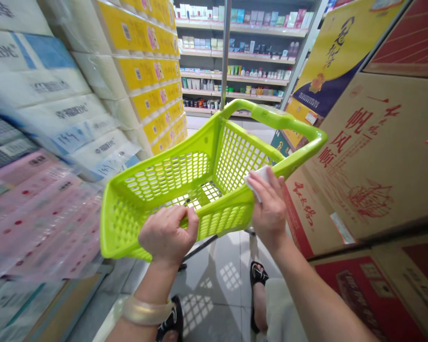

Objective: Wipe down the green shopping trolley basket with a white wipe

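Observation:
A lime-green plastic shopping basket [153,185] hangs tilted in front of me, empty inside. My left hand [167,232] is closed on its near rim, fingers curled over the edge. My right hand [269,204] presses a small white cloth or wipe [258,178] against the basket's right rim, fingers closed over it. The basket's green handle [288,126] arcs up beyond my right hand.
Stacked tissue packs [50,118] and yellow packages [153,71] line the left. Large cardboard boxes [378,156] stand close on the right. Product shelves [242,57] and a metal pole [225,52] are ahead. A tiled floor [221,280] and my sandalled feet show below.

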Tool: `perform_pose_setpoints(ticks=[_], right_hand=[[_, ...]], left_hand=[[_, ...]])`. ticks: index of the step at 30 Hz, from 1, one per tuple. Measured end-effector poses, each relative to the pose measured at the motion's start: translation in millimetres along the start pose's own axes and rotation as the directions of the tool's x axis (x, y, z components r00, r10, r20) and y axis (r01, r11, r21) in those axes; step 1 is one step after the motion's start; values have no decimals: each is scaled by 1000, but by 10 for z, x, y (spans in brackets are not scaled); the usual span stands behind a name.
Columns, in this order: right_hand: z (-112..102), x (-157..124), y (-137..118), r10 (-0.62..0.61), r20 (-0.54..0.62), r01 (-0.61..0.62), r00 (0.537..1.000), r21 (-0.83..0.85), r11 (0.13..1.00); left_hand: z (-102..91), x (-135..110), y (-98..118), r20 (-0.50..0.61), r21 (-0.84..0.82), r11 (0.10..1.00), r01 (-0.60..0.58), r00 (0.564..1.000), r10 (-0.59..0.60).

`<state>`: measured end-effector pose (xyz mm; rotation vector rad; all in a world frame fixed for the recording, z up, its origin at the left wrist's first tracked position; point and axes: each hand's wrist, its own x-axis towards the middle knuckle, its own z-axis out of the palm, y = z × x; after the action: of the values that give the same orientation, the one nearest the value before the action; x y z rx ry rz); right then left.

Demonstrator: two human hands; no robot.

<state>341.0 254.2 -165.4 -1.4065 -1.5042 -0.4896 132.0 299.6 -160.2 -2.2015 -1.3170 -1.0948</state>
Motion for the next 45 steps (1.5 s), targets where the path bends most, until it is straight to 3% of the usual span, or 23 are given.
perform_pose_setpoints(ticks=[4, 11, 14, 18, 25, 30, 32, 35, 40, 42, 45], right_hand=[[89, -90, -250, -177, 192, 161, 965, 93, 982], [-28, 43, 39, 44, -40, -45, 998, -29, 999], [62, -47, -167, -41, 55, 40, 998, 26, 999], [152, -137, -415, -217, 208, 191, 954, 138, 972], [2, -8, -115, -3, 19, 3, 1000, -31, 1000], [151, -155, -476, -181, 226, 154, 957, 136, 979], [190, -180, -557, -221, 256, 180, 941, 176, 968], [150, -117, -419, -164, 226, 136, 960, 134, 982], [44, 2, -57, 35, 47, -35, 998, -6, 999], [68, -27, -102, 7, 68, -8, 998, 13, 1000], [118, -84, -257, -121, 188, 107, 975, 85, 991]], left_hand=[[-1, 8, -48, -32, -21, 998, -58, 998, 58], [-29, -19, -35, -19, -38, 997, -67, 998, 66], [-20, -37, -44, -12, -48, 996, -74, 997, 73], [-25, -47, -69, 6, -58, 995, -82, 997, 82], [-89, -34, -42, 72, -117, 993, -8, 997, 17], [-102, 18, 56, 38, -168, 986, 5, 999, 1], [-80, 41, 130, 27, -237, 971, -14, 999, 21], [-6, 55, 245, 75, -297, 953, -51, 994, 76], [106, 51, 323, 137, -212, 976, -47, 988, 77], [115, 55, 322, 120, -211, 976, -60, 989, 87], [102, 58, 311, 96, -201, 977, -76, 991, 97]])
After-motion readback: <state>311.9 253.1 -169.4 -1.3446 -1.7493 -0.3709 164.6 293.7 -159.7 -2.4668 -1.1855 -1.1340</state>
